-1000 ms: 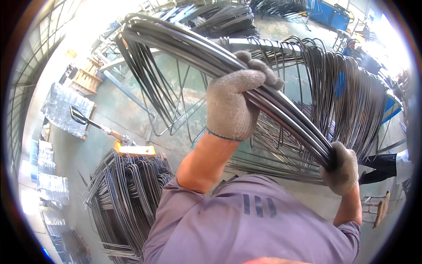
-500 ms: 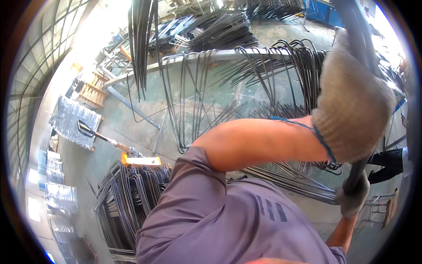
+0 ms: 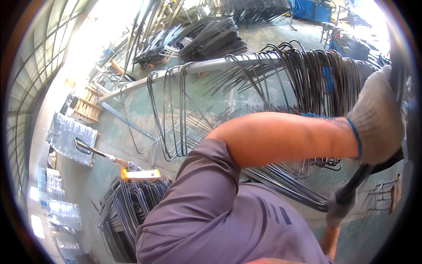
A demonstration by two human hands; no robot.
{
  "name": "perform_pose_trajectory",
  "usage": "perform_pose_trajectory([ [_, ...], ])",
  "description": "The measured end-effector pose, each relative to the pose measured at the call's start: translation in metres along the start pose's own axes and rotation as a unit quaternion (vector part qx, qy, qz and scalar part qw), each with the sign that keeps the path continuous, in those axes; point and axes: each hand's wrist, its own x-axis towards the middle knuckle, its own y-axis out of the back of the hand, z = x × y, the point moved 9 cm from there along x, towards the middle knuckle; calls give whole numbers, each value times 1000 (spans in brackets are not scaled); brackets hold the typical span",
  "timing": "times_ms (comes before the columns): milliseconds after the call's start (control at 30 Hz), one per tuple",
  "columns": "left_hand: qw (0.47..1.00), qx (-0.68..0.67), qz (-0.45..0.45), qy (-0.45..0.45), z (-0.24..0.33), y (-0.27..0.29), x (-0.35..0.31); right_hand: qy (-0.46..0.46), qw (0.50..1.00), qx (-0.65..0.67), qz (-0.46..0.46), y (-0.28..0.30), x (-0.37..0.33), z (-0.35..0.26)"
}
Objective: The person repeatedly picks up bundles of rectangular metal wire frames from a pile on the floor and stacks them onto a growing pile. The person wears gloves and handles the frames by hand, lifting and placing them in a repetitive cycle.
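Note:
My left hand [image 3: 380,116], in a knitted grey work glove with a blue cuff edge, is at the far right with its arm stretched across the view. It is closed on a bundle of dark bent metal rods [image 3: 292,189]; its fingertips are hidden. Lower down, my right hand [image 3: 339,210], also gloved, wraps around the same bundle near a bend. From there the rods run left in front of my body. Beyond my left arm, many bent rods [image 3: 307,79] hang closely together over a metal rail [image 3: 206,67].
Several wider-spaced bent rods hang toward the rail's left end. A stack of bent rods [image 3: 127,207] stands at the lower left, beside a yellow-and-white part [image 3: 140,174]. Rod piles [image 3: 211,39] lie behind the rail. A pallet jack handle [image 3: 90,148] and a wooden stool [image 3: 391,193] flank the area.
My left hand has moved right and slightly down, my right hand a little left and down, both still gripping the bundle. Dark rod ends hanging at the upper left have left that spot.

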Motion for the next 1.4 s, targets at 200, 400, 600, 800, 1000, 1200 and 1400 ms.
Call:
perform_pose_trajectory([
  [200,937,338,29,80,-17,118,-72,-21,994,98,-33,-133,-20,15],
  [400,839,459,268,113,-2,309,-279,-108,980,-76,-149,-335,-53,119],
  [600,555,608,566,47,161,540,-557,-77,980,-140,-121,-444,-49,149],
  [800,332,494,732,332,218,770,-890,-144,952,-240,-127,-488,-78,224],
  [1000,450,297,796,275,145,886,-956,-262,891,-340,-151,-484,-94,176],
  [1200,179,560,703,400,198,919,-953,-282,823,-469,-152,-466,-78,213],
  [1400,243,482,743,394,216,938,-1009,-331,817,-456,-120,-427,-92,199],
])
